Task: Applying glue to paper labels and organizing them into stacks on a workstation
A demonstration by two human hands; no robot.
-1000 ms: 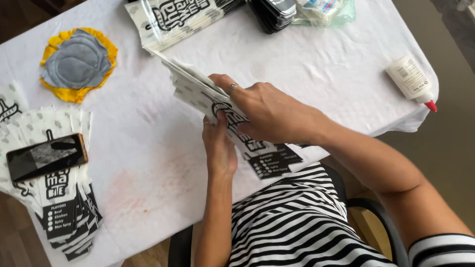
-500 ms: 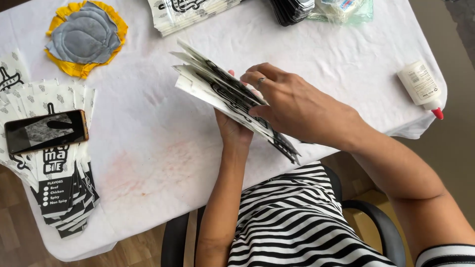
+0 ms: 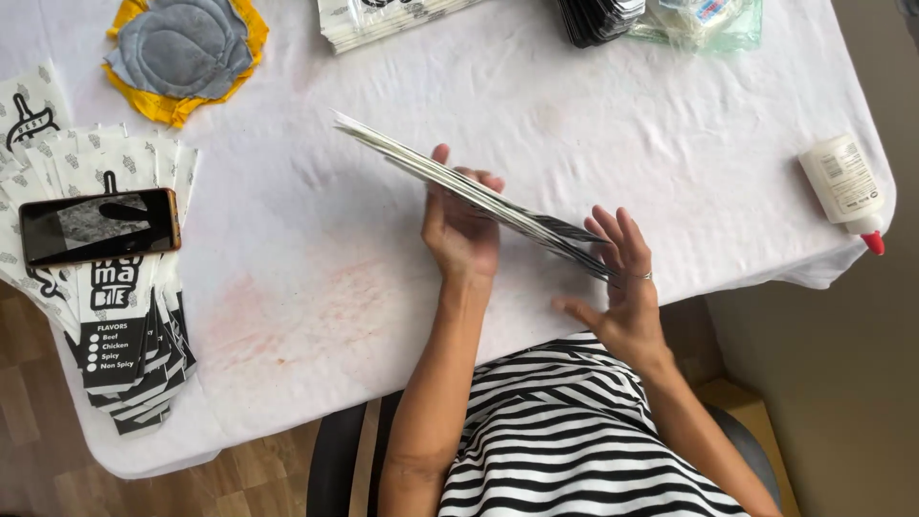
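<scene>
My left hand (image 3: 462, 225) grips a thin stack of flat black-and-white printed paper sleeves (image 3: 412, 161), held on edge above the white table (image 3: 593, 124). The stack slants from upper left down to lower right. My right hand (image 3: 619, 287) has its fingers spread at the stack's lower right end, fingertips touching its edge, a ring on one finger. Both forearms rise from my striped top at the table's near edge.
A fanned pile of the same printed sleeves (image 3: 115, 325) lies at the left with a phone (image 3: 99, 225) on it. A grey and yellow pad (image 3: 182, 53) is at top left. More sleeves (image 3: 383, 19) and a dark stack (image 3: 598, 17) lie at the top. A white glue bottle (image 3: 844, 187) is at the right edge.
My right hand has come off the top of the stack and moved to its lower right end, fingers now spread. The stack has turned more edge-on in my left hand.
</scene>
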